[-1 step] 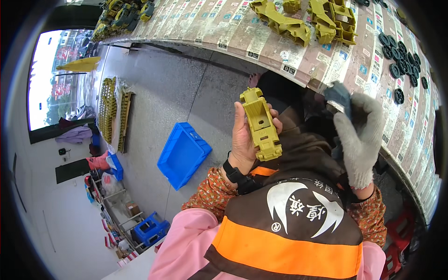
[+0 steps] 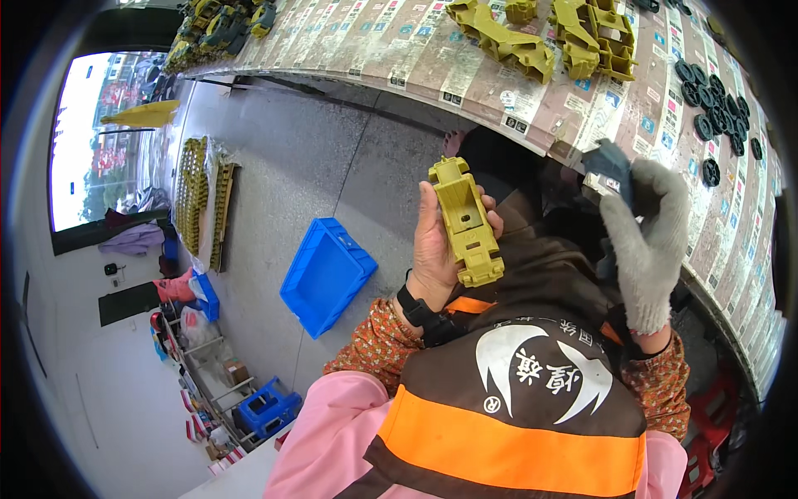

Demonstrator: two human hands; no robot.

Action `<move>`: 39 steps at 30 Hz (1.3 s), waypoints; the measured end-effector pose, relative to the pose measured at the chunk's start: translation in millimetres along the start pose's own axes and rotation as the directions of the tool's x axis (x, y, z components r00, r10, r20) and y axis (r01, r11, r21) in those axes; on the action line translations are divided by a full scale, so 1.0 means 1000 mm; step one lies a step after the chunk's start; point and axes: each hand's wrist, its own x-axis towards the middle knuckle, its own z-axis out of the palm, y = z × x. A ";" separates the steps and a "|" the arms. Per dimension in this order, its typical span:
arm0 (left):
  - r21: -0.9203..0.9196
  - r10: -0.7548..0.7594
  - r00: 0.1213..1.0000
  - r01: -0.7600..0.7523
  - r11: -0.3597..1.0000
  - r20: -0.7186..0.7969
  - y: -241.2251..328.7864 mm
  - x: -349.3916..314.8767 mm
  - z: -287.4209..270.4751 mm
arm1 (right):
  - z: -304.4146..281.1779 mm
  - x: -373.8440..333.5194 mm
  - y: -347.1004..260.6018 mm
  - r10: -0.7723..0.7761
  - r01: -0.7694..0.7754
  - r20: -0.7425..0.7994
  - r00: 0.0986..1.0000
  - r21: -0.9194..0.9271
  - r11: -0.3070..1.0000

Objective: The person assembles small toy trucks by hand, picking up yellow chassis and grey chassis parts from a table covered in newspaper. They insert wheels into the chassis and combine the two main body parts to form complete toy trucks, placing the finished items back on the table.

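My bare left hand [image 2: 432, 258], with a black watch at the wrist, holds an olive-yellow plastic vehicle chassis part [image 2: 465, 220] upright in front of me. To its right, my right hand [image 2: 648, 241] wears a grey knit glove and grips a dark grey object [image 2: 611, 166] by the table's edge; I cannot tell what that object is. More yellow moulded parts [image 2: 507, 41] lie on the table [image 2: 465, 75], which is covered in printed paper sheets. Several black wheels [image 2: 715, 108] are spread at its right end.
A blue plastic crate [image 2: 324, 274] lies on the concrete floor to my left. Rows of yellow parts [image 2: 195, 195] are stacked on the floor further left. A smaller blue crate [image 2: 266, 407] and shelving stand below that. A red stool [image 2: 706, 424] is at my right.
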 end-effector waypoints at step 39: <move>0.395 0.048 0.991 -0.093 0.914 0.122 0.024 0.000 0.046 | -0.042 0.232 -0.004 -0.228 0.289 0.192 0.954 -0.403 0.869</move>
